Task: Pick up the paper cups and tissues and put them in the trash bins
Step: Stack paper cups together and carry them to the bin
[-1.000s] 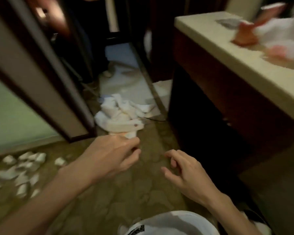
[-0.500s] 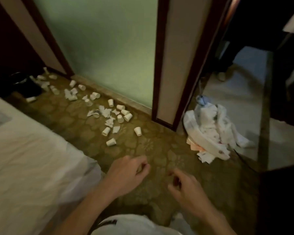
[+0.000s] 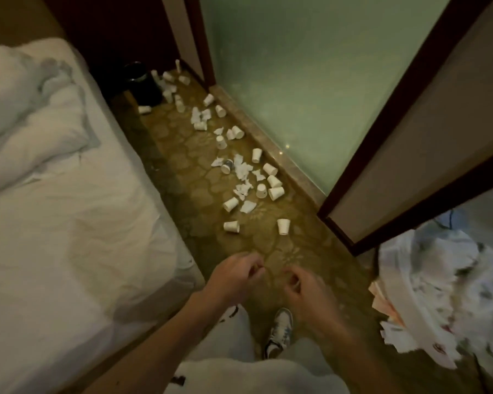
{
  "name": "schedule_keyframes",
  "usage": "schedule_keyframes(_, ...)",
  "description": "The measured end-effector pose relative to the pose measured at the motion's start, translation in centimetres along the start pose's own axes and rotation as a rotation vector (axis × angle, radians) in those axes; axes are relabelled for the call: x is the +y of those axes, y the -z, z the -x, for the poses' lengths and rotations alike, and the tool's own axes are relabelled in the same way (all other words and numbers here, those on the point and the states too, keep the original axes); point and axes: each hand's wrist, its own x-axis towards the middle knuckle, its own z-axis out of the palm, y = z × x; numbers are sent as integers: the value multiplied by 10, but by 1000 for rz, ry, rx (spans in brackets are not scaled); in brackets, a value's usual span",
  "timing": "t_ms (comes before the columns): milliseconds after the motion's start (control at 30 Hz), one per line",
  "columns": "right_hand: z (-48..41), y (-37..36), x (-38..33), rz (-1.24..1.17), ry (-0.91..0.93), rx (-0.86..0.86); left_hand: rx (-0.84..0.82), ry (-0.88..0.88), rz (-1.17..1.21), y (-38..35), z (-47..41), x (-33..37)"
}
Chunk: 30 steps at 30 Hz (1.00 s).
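Carpet (image 3: 199,177): olive-gold ground, repeating darker rounded medallion pattern with floral motifs. Paper cups (image 3: 283,226) scattered from 12 to 1 o'clock of the hands: plain white. Tissues (image 3: 244,170) among them: white, crumpled. Trash bin (image 3: 143,83) at 11 o'clock: black, glossy. Bed (image 3: 54,194) at 9 o'clock: white linen, unpatterned, grey in the folds. Glass panel (image 3: 310,66) at 1 o'clock: pale frosted green. Door frame (image 3: 404,109): dark reddish-brown, beige panel between. Sill (image 3: 268,143) under the glass: tan, marbled. Fabric heap (image 3: 439,294) at 3 o'clock: white with grey-dark printed specks, pink-orange edge beneath. Shoe (image 3: 281,328) at 6 o'clock: white with blue-grey panels and dark trim.
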Motion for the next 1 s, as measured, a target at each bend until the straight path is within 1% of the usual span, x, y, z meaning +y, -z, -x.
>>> schedule_keyframes(133,-54,18,1,-11,-22,-63,-6,108,118,-10,-51,-7)
schedule_keyframes(267,-118,29,6,-19,-81,-118,-34,239,187,-24,-112,-31)
schedule_keyframes(467,-236,46,18,-19,-243,-103,-101,341,284,-40,-235,-78)
schedule_keyframes(600,-325,45,39,-2,-356,-159,-144,408,309,-58,-317,-120)
schedule_keyframes(800,-456,19,114,-100,-488,-145,-269,358,170,-128,-417,-181)
schedule_keyframes(933,-519,-15,178,-155,-590,-185,-371,467,215,-198,-467,-217)
schedule_keyframes(1000,-546,-32,209,-196,-649,-226,-374,567,282,-234,-487,-234)
